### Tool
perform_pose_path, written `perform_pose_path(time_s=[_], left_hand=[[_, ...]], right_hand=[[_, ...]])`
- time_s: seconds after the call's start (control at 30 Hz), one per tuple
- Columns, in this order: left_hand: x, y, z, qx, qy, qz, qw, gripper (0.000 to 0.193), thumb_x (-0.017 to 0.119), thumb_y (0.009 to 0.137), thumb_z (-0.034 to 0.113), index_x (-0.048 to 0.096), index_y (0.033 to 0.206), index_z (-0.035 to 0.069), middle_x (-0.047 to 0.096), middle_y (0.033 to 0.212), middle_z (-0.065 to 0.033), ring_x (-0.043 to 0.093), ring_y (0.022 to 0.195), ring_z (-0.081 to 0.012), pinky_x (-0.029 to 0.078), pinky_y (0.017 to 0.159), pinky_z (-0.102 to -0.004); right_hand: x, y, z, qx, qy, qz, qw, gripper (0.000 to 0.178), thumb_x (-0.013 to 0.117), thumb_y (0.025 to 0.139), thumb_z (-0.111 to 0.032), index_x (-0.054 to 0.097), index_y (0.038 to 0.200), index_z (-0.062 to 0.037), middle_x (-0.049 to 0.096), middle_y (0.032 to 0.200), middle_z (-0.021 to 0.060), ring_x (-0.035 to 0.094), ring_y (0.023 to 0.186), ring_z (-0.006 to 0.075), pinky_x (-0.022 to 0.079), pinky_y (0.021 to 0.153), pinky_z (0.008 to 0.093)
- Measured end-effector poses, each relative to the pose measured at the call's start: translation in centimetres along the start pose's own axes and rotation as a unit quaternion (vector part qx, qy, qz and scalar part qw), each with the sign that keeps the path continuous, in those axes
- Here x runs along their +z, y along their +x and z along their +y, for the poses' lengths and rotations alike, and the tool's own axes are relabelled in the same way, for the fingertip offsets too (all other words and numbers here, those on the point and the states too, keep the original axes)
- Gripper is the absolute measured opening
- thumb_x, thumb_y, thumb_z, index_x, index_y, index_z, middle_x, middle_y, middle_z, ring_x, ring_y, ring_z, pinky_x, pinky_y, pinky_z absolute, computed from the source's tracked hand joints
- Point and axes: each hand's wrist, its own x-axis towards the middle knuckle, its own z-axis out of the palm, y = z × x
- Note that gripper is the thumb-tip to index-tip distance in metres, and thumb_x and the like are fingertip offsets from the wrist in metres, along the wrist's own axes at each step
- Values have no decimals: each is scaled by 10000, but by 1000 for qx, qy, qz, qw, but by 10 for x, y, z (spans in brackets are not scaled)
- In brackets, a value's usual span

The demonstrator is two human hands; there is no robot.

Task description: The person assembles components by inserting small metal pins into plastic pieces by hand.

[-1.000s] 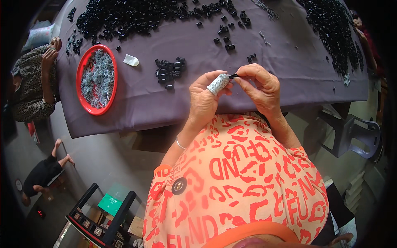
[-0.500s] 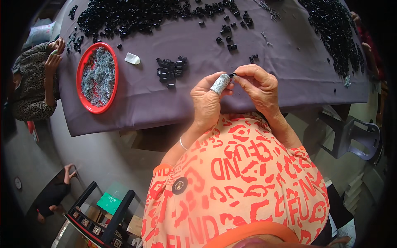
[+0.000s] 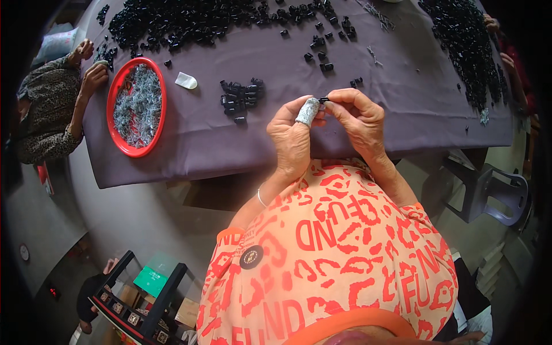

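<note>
My left hand (image 3: 294, 129) and my right hand (image 3: 359, 118) meet over the table's near edge. Between their fingertips is a small black plastic part (image 3: 323, 100), pinched from both sides; its exact shape is mostly covered. A grey-white finger sleeve (image 3: 307, 111) wraps my left thumb. Left of my hands lies a small cluster of black plastic parts (image 3: 240, 98). Farther left is a white finger cot (image 3: 186, 80), beside a red oval tray (image 3: 164, 112) filled with thin silvery metal pieces (image 3: 138, 106).
Heaps of black parts (image 3: 172, 23) spread along the far side, with another pile (image 3: 463, 52) at right. Loose metal pins (image 3: 374, 56) lie on the purple cloth (image 3: 345, 155). One person (image 3: 52, 109) works at left; another person's hand (image 3: 507, 62) shows at right. A grey chair (image 3: 489, 192) stands below right.
My hands keep their pinch on the black part and barely shift. The person at left has moved a hand toward the tray's upper edge. A person in the lower left background has moved lower.
</note>
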Motion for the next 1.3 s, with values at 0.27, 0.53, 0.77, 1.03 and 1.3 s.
perform_pose_path(time_s=[0.27,0.53,0.77,1.03,1.3], left_hand=[[4,-1,5,-2,26,-9,1000,156,586,876,10,620,1021,-35,658,884,-80,633,768,-134,526,672,-254],[2,1,13,-3,95,-41,995,151,595,867,0,625,1008,-44,657,881,-80,625,768,-128,519,671,-246],[-4,3,7,56,137,-57,987,151,617,818,-40,646,966,-31,644,851,-56,610,772,-115,500,671,-239],[-14,14,15,182,379,-131,898,182,603,781,-61,653,949,-12,627,829,-98,622,745,-161,482,672,-268],[-20,26,37,-34,356,-145,923,204,581,813,38,626,1001,-29,655,803,-108,635,650,-141,492,560,-267]], right_hand=[[2,4,-1,-116,-104,4,988,167,672,781,64,632,927,-8,635,910,48,594,836,100,482,731,217],[-1,6,0,-137,-89,-19,986,199,655,763,101,614,921,-14,619,930,67,580,862,130,468,737,235],[-10,3,-1,-135,-103,-41,985,197,643,772,98,609,925,-21,612,908,56,569,823,109,458,718,222],[-10,5,9,-147,-228,-59,961,313,646,766,70,507,1030,-26,603,820,61,596,707,122,484,643,244],[2,16,-1,-227,-289,-111,923,387,628,735,88,459,1068,-15,570,786,117,602,675,259,490,612,328]])
